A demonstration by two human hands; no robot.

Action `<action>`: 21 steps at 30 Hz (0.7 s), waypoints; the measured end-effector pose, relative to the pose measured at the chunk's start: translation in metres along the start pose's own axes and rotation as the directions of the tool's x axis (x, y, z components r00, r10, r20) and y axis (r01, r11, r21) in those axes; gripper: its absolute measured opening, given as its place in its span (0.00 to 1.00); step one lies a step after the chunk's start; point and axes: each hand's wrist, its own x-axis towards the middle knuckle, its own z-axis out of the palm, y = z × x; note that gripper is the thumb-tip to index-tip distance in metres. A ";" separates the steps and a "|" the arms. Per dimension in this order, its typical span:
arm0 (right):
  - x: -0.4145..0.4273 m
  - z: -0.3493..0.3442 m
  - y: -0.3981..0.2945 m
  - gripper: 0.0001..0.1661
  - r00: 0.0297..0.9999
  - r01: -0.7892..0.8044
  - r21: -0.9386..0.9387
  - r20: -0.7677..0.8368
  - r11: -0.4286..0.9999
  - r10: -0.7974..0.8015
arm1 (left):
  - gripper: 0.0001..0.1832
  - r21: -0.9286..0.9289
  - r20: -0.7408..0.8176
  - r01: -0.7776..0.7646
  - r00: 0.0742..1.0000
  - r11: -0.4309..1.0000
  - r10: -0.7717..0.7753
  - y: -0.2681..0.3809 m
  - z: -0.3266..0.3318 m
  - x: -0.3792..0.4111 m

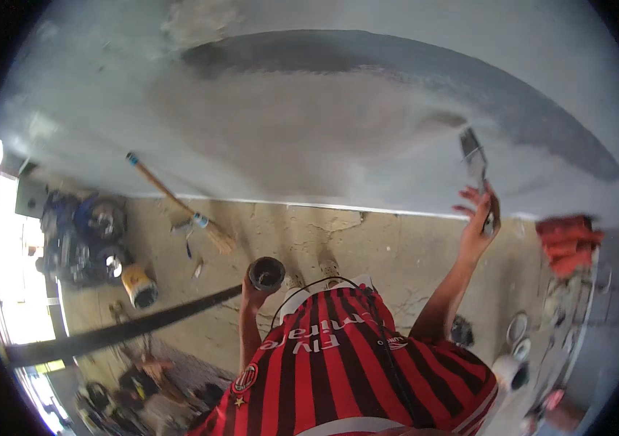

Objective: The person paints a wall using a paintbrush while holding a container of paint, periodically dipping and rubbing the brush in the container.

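Note:
My right hand (478,218) grips the handle of a paintbrush (472,150), its dark bristles at or close to the grey wall (309,125). A band of darker grey paint (396,52) arcs across the wall above the brush, reaching down to the right. On the left, my left hand (255,289) holds a small dark cup (267,273) upright near my body; its inside looks grey and dark. Whether the bristles touch the wall cannot be told.
A straw broom (178,204) leans against the wall at left. Behind it stand a blue-and-black motorcycle (89,234) and a yellow bucket (139,286). A dark beam (124,327) runs at lower left. Red cloth (568,242) and assorted containers lie to the right.

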 end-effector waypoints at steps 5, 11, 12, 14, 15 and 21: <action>0.040 0.038 0.027 0.24 0.888 0.403 -0.041 -0.226 0.914 -0.401 | 0.44 0.120 0.129 -0.062 0.991 0.991 0.046 0.020 -0.002 0.024; -0.062 0.181 -0.025 0.22 0.685 0.535 0.056 0.556 0.843 -0.471 | 0.47 0.205 0.238 -0.077 0.971 0.976 0.027 -0.001 -0.034 0.045; -0.064 0.186 -0.029 0.22 0.676 0.538 0.060 0.565 0.841 -0.473 | 0.47 0.195 0.231 -0.075 0.973 0.978 0.028 0.007 -0.038 0.045; -0.046 0.188 -0.031 0.23 0.654 0.588 0.034 0.567 0.808 -0.500 | 0.46 0.190 0.319 -0.136 0.945 0.972 0.070 0.022 -0.045 0.054; -0.022 0.173 -0.015 0.25 0.685 0.607 0.076 0.454 0.791 -0.570 | 0.46 0.181 0.313 -0.138 0.947 0.974 0.076 0.013 -0.055 0.057; 0.033 0.038 -0.007 0.18 0.848 0.367 -0.342 -0.259 0.865 -0.462 | 0.45 0.084 0.270 -0.130 0.957 0.988 0.103 0.018 -0.092 0.051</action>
